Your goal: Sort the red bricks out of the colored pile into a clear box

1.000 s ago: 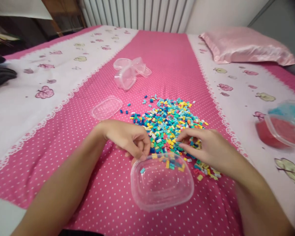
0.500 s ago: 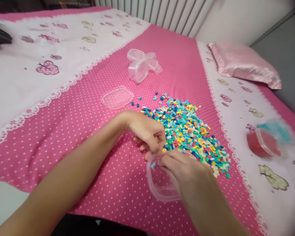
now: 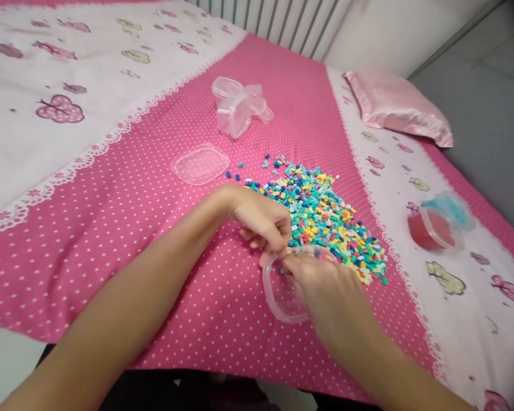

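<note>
A heap of small colourful toy bricks [image 3: 321, 208] lies on the pink dotted cloth. At its near edge is a clear plastic container [image 3: 276, 299], with a few bricks seen through its wall. My left hand [image 3: 265, 220] bends in at the container's far left rim, its fingers curled closed. My right hand [image 3: 325, 285] reaches over the container from the right, fingertips pinched together close to the left hand. Whatever sits between the fingers of either hand is hidden or too small to name.
A clear lid [image 3: 200, 164] lies flat left of the heap. Behind it are clear empty containers [image 3: 235, 111]. To the right stand a container of red pieces [image 3: 430, 229] and one of blue pieces [image 3: 448, 208]. A pink pillow [image 3: 396, 105] rests at the back right.
The view has shifted slightly, and a dark shape at the upper left has left the picture. My right hand has drawn closer to my left at the container's rim. Both stay closed.
</note>
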Demonstrator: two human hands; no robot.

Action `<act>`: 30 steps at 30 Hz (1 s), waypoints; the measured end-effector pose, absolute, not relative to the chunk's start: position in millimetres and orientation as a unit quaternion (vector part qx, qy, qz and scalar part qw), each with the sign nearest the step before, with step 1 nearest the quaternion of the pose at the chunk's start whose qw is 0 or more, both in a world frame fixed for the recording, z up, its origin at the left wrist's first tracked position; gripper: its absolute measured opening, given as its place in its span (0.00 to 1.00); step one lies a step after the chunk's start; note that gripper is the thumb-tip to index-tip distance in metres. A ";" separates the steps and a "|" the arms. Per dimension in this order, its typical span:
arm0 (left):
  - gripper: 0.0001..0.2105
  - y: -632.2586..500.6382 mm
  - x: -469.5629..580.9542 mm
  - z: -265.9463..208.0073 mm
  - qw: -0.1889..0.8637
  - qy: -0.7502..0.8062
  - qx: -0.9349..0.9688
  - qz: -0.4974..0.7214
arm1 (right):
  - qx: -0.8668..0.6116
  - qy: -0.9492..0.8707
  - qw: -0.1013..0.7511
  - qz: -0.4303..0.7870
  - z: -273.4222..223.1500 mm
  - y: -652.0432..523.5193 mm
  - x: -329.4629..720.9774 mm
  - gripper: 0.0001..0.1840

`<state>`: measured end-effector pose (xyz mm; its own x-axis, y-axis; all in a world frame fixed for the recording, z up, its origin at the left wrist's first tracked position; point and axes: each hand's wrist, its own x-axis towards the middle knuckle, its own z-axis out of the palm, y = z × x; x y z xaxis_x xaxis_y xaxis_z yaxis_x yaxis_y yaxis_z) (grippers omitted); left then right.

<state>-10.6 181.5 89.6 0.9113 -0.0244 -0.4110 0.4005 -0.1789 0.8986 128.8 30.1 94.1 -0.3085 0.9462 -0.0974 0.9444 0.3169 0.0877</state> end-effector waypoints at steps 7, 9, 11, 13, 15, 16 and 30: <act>0.04 182.4 -10.3 90.1 0.624 0.121 0.753 -0.173 | 0.590 0.798 0.091 0.078 103.4 25.1 138.7 0.11; 0.05 182.2 -10.1 90.8 0.618 0.117 0.757 -0.176 | 0.579 0.811 0.051 0.060 106.1 20.4 148.6 0.13; 0.05 181.5 -9.6 91.8 0.613 0.121 0.760 -0.178 | 0.562 0.826 0.013 0.033 107.2 15.4 156.7 0.17; 0.06 180.3 -8.7 93.1 0.610 0.130 0.760 -0.182 | 0.550 0.835 -0.009 0.013 106.1 11.2 160.5 0.21; 0.06 179.0 -7.7 94.2 0.606 0.137 0.761 -0.186 | 0.547 0.837 -0.014 0.002 103.4 8.6 160.1 0.23; 0.06 178.4 -7.3 94.6 0.604 0.139 0.762 -0.186 | 0.549 0.836 -0.013 -0.004 101.9 7.9 158.9 0.23; 0.07 176.1 -6.6 93.1 0.608 0.130 0.763 -0.177 | 0.575 0.811 0.051 -0.097 98.7 14.5 144.8 0.12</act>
<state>-6.6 176.1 93.1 0.9037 -0.0158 -0.4279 0.4137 -0.2262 0.8819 144.8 14.5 98.7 -0.3329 0.9229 -0.1935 0.9425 0.3194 -0.0982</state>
